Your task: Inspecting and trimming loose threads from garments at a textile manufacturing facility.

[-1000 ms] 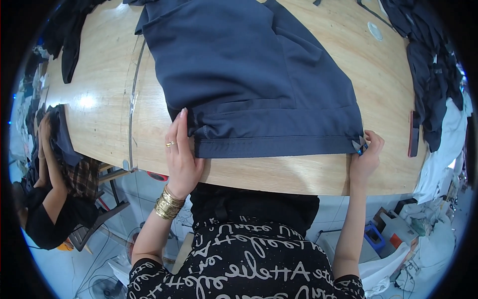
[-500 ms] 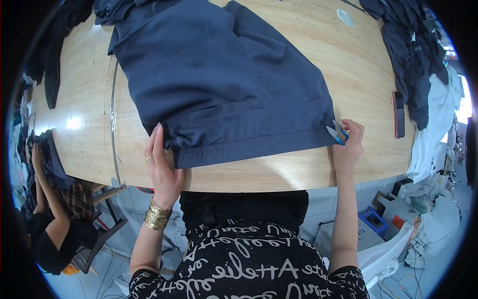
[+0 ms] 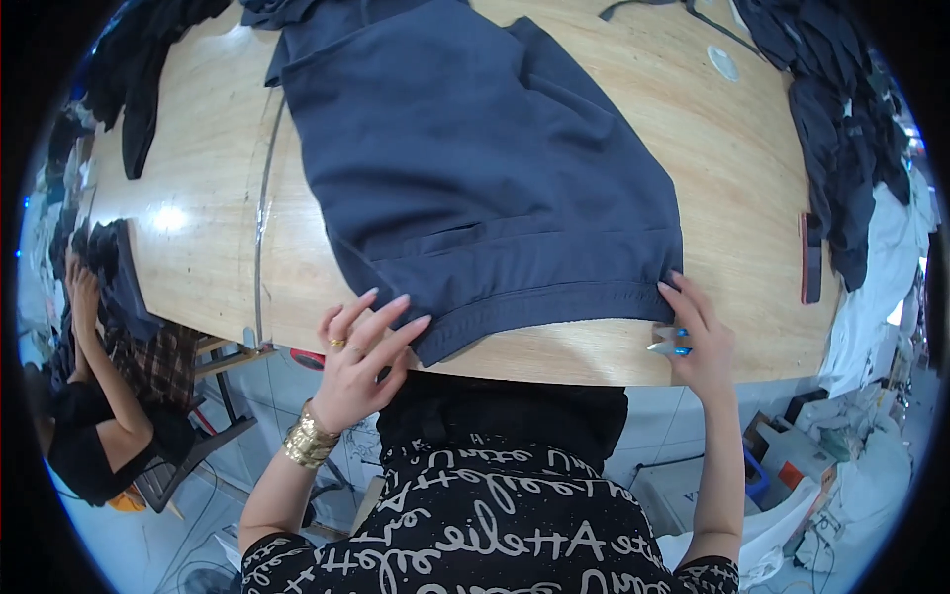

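Navy pants lie on the table with the elastic waistband toward me, its edge curved. My left hand has its fingers spread at the waistband's left corner, fingertips on or just over the cloth; I cannot tell if they press on it. At the right end, the fingertips of my right hand touch the waistband. Small thread snips with blue parts are tucked in that hand, blades pointing left, below the cloth edge. A slit like a pocket opening shows above the waistband.
The wooden table has a seam on the left. A phone-like dark slab lies at right, beside piled dark clothes. A red and black object sits under the table's front edge. A co-worker handles dark cloth at far left.
The view has shifted a little. My left hand has spread its fingers at the waistband's corner. The waistband has become more curved. My right hand has turned, and the snips now point left.
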Tool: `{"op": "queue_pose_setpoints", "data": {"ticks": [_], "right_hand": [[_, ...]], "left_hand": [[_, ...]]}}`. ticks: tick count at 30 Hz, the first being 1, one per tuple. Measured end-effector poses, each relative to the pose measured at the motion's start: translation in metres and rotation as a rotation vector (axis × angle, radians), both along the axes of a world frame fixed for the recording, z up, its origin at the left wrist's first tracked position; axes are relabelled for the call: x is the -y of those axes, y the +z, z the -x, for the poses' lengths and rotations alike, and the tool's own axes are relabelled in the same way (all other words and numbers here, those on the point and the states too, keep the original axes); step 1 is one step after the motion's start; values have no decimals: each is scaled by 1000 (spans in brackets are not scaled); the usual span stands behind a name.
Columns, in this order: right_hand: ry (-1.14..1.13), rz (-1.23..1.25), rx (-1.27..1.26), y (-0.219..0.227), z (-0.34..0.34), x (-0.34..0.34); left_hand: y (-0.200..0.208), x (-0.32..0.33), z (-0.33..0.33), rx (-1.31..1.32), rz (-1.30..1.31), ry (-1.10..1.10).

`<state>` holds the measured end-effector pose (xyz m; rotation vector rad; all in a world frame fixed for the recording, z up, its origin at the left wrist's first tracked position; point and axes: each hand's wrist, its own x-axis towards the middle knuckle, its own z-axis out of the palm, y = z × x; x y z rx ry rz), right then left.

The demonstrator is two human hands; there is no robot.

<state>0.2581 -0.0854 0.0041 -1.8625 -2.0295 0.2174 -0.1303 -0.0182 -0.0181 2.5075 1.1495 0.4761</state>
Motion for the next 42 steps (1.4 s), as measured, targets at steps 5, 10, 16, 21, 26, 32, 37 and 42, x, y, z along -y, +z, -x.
{"op": "queue_pose_setpoints", "data": {"ticks": [5, 10, 16, 21, 26, 32, 37, 42], "right_hand": [[-6, 34, -116, -7, -11, -20], [-479, 291, -1065, -4, -13, -76], [-619, 216, -1092, -7, -15, -89], [-636, 239, -1066, -3, -17, -88], [-596, 215, -1100, 0, -12, -87], [-540, 232, -1103, -1, -13, -83], [-548, 266, -1072, -1, -14, -82], [-577, 254, -1121, -8, -9, -82]], "left_hand": [[0, -29, -11, 8, 161, 11], [1, -74, -18, 758, 730, 395], [-16, -84, -5, 800, 681, 500], [-12, -81, -8, 865, 679, 543], [-14, -81, -5, 829, 661, 537], [-15, -79, -4, 826, 643, 555], [-17, -78, -6, 763, 606, 498], [-17, -78, -7, 660, 558, 471]]}}
